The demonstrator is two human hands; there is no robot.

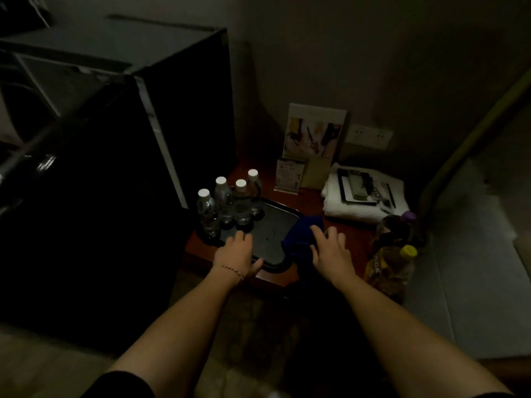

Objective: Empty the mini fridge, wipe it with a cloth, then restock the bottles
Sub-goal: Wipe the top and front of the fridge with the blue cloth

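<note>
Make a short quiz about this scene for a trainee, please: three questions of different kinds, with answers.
1. Count: how many white-capped bottles stand at the tray's far-left side?
2. True or false: the right hand rests on the blue cloth.
3. Choose: the left hand is at (a) a bottle cap, (b) the tray's near edge, (c) the white towel.

Key: 1. four; 2. true; 3. b
</note>
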